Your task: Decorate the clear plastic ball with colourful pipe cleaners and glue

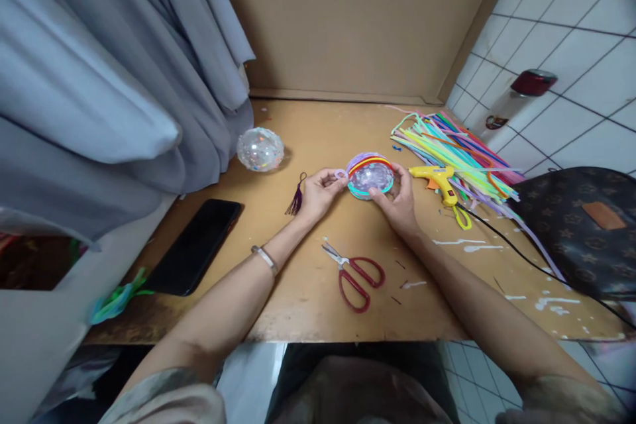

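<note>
My right hand (pixel 397 202) is closed round the side of a clear plastic ball (pixel 370 179). Lilac, red, yellow and turquoise pipe cleaners curve along its rim. My left hand (pixel 322 193) pinches a small lilac pipe cleaner loop (pixel 340 173) at the ball's left edge; whether the loop is joined to the ball I cannot tell. A dark purple tassel (pixel 295 197) lies just left of my left hand. Below the hands, red-handled scissors (pixel 354 273) rest with their blades slightly apart. Close to my right hand is a yellow glue gun (pixel 437 179).
Another clear ball (pixel 260 149) sits at the back left. A black phone (pixel 196 246) and a green pipe cleaner bundle (pixel 122 297) lie left. Many-coloured pipe cleaners (pixel 452 146) are heaped right, near a brown bag (pixel 581 232). A black cord (pixel 511 242) crosses the table's right side. Grey curtain (pixel 124 66) hangs left.
</note>
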### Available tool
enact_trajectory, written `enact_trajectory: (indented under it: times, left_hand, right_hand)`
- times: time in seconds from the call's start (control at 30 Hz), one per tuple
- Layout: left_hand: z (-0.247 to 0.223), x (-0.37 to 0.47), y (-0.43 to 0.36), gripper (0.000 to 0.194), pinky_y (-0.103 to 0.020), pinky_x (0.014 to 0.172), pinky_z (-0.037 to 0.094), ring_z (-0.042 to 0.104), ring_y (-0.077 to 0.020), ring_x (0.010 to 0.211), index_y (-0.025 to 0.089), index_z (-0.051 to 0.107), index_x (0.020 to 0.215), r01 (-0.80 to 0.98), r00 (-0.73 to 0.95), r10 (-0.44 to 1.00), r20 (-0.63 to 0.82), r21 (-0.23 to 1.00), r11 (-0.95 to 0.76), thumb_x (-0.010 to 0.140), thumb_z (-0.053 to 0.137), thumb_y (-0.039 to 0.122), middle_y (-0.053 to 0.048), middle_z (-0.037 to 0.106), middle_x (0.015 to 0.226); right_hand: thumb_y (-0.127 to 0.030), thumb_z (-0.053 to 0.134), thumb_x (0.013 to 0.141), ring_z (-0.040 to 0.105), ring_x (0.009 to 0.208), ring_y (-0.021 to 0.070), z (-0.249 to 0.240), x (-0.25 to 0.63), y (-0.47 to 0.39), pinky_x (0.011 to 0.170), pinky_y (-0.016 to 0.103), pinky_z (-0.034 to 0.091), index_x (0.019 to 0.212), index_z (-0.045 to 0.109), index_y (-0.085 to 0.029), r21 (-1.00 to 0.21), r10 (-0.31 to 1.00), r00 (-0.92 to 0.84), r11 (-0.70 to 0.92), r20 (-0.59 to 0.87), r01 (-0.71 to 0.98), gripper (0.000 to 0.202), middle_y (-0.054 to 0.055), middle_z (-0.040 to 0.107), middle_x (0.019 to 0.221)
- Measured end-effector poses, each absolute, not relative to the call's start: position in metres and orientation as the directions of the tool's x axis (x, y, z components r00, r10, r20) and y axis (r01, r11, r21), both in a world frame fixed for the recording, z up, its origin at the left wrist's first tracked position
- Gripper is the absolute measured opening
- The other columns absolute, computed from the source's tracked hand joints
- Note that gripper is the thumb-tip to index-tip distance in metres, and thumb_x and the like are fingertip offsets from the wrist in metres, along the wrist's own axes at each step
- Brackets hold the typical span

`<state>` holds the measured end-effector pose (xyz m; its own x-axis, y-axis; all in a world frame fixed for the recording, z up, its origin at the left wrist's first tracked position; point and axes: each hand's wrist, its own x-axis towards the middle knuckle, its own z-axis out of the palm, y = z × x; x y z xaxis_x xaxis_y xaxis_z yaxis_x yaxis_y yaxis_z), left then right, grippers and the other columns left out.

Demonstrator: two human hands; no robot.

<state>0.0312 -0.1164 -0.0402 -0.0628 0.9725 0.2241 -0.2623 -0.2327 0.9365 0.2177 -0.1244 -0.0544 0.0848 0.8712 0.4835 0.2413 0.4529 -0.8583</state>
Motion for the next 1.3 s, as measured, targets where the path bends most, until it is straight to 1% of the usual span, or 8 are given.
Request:
enact_trajectory:
  times: [0.1,0.23,0.4,0.6,0.77,0.93,1.1,1.3]
  left_hand:
    - [-0.0422,0.0327,-0.1138,0.035,-0.027,0.069,0.055,0.064,-0.0117,0.067,0.016,0.067,0.081,-0.272,-0.051,0.971,0.235,0.932,-0.239,0.063,0.086,0.039,-0.002,0.071,0.077]
    - [-0.0423,0.0340,-0.1120,0.039,-0.023,0.065,0.053,0.063,-0.0100,0.066,0.018,0.061,0.091,-0.264,-0.063,0.965,0.256,0.928,-0.264,0.065,0.085,0.033,0.000,0.069,0.076]
    - [-0.0408,0.0342,-0.1134,0.034,-0.022,0.062,0.052,0.060,-0.0085,0.062,0.017,0.057,0.081,-0.247,-0.054,0.961,0.271,0.929,-0.276,0.067,0.083,0.033,0.002,0.064,0.070]
    - [-0.0407,0.0342,-0.1140,0.033,-0.023,0.062,0.053,0.060,-0.0088,0.062,0.016,0.060,0.080,-0.272,-0.054,0.965,0.257,0.926,-0.262,0.065,0.084,0.034,0.001,0.064,0.070]
    - [-0.0430,0.0343,-0.1124,0.036,-0.023,0.061,0.053,0.060,-0.0087,0.060,0.016,0.063,0.077,-0.268,-0.056,0.966,0.251,0.929,-0.257,0.063,0.085,0.039,0.001,0.065,0.069]
    - [-0.0449,0.0347,-0.1118,0.033,-0.024,0.058,0.049,0.057,-0.0088,0.057,0.015,0.066,0.077,-0.244,-0.058,0.957,0.285,0.925,-0.290,0.065,0.084,0.040,0.001,0.064,0.066]
    - [-0.0448,0.0340,-0.1114,0.032,-0.023,0.056,0.047,0.055,-0.0083,0.054,0.015,0.068,0.071,-0.222,-0.038,0.960,0.276,0.935,-0.278,0.066,0.084,0.042,0.000,0.064,0.061]
    - [-0.0417,0.0315,-0.1118,0.032,-0.024,0.059,0.051,0.059,-0.0103,0.056,0.016,0.069,0.067,-0.212,-0.006,0.971,0.241,0.948,-0.237,0.068,0.082,0.045,-0.002,0.066,0.062]
  right_hand:
    - [-0.050,0.078,0.070,0.056,0.123,0.0296,-0.0523,0.2188,-0.1260,0.102,0.049,0.052,0.131,0.044,-0.025,-0.875,0.884,0.090,0.432,0.459,0.218,0.075,0.013,0.051,0.135]
    - [-0.052,0.078,0.071,0.058,0.121,0.0281,-0.0506,0.2213,-0.1270,0.100,0.047,0.053,0.132,0.044,-0.026,-0.872,0.885,0.075,0.434,0.460,0.225,0.074,0.012,0.052,0.134]
    - [-0.052,0.078,0.070,0.056,0.124,0.0295,-0.0495,0.2228,-0.1274,0.101,0.048,0.053,0.131,0.045,-0.025,-0.868,0.884,0.074,0.431,0.461,0.246,0.074,0.013,0.051,0.135]
    - [-0.050,0.079,0.070,0.057,0.121,0.0294,-0.0502,0.2223,-0.1273,0.101,0.050,0.052,0.131,0.045,-0.025,-0.868,0.882,0.076,0.436,0.465,0.238,0.074,0.013,0.052,0.134]
    - [-0.050,0.079,0.070,0.056,0.123,0.0290,-0.0511,0.2225,-0.1276,0.100,0.049,0.052,0.130,0.045,-0.026,-0.859,0.876,0.080,0.444,0.476,0.253,0.074,0.012,0.052,0.133]
    - [-0.050,0.079,0.070,0.056,0.121,0.0283,-0.0512,0.2227,-0.1280,0.098,0.048,0.054,0.129,0.046,-0.026,-0.855,0.871,0.086,0.448,0.483,0.262,0.072,0.012,0.052,0.133]
    - [-0.050,0.079,0.069,0.056,0.122,0.0286,-0.0508,0.2225,-0.1278,0.100,0.049,0.053,0.130,0.045,-0.026,-0.866,0.879,0.089,0.437,0.468,0.242,0.073,0.012,0.052,0.134]
    - [-0.051,0.079,0.070,0.059,0.119,0.0284,-0.0494,0.2218,-0.1282,0.098,0.049,0.054,0.128,0.045,-0.025,-0.873,0.884,0.095,0.427,0.458,0.236,0.072,0.013,0.054,0.133]
